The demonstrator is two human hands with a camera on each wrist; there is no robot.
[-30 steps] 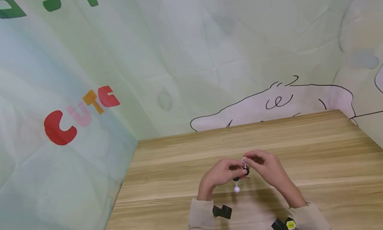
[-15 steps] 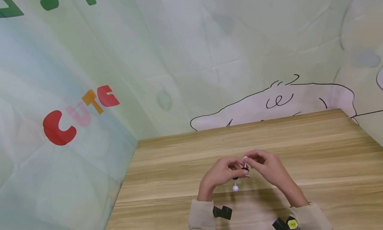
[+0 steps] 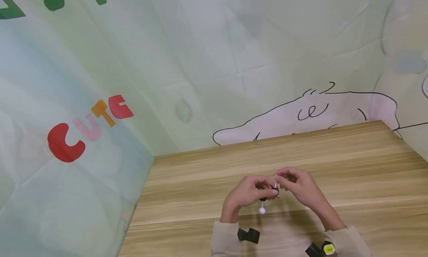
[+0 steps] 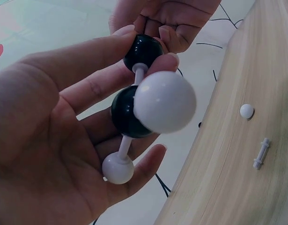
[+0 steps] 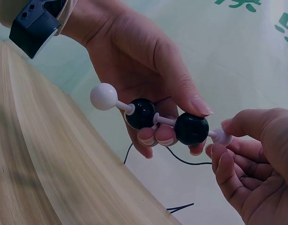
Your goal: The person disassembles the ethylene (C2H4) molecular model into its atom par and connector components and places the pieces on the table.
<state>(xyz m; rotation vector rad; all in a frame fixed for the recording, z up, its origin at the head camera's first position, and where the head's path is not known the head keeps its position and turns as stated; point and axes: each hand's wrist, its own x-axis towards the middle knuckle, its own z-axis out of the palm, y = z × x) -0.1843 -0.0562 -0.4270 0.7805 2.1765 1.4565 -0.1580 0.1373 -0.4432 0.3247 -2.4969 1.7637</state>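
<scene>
My left hand (image 3: 245,192) grips a ball-and-stick molecular model, its thumb and fingertips on one of two black balls (image 5: 191,129). A short white stick joins that ball to the other black ball (image 5: 141,114), and a white ball (image 5: 103,96) sticks out from the far end. Seen from the left wrist, one white ball (image 4: 165,102) looms close to the camera and another (image 4: 117,168) lies over the palm. Between thumb and forefinger, my right hand (image 3: 299,184) pinches a small white ball (image 5: 221,137) at the model's other end, partly covered by the fingertips.
Below the hands spreads a wood-grain table (image 3: 187,182). A loose white ball (image 4: 247,111) and a white connector stick (image 4: 262,153) lie on it in the left wrist view. Printed cloth walls (image 3: 200,64) stand behind and to the left.
The model has shifted very slightly, its hanging white ball a little to the left. My right hand's fingertips have edged slightly right, still pinching the end ball.
</scene>
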